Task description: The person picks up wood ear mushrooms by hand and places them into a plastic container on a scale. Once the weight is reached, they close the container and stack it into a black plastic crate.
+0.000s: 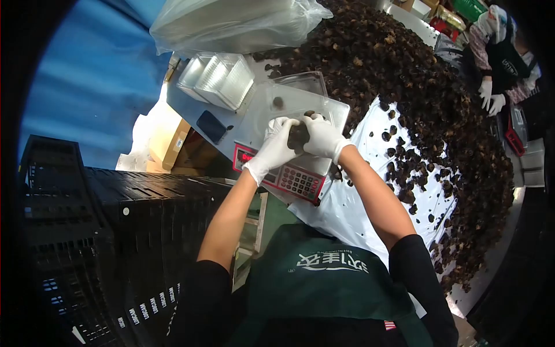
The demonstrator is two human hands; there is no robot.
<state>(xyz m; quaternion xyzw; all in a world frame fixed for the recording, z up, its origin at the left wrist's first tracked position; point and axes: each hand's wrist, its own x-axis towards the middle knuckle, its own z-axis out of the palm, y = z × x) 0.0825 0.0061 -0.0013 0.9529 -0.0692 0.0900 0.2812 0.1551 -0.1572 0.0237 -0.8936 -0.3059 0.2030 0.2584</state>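
Observation:
My left hand and my right hand, both in white gloves, are close together above a red electronic scale. Their fingers curl around dark brown lumps that look like dried mushrooms; how many is hidden by the gloves. On the scale's pale platform, another dark piece shows beyond my left hand. A clear plastic lid or tray lies at the platform's far edge. Red digits glow on the display, partly legible.
A big heap of dark brown pieces covers the table's right, some scattered on white plastic sheeting. Clear containers, a phone and a bag of containers stand left. Black crates rise nearby. A gloved co-worker is across.

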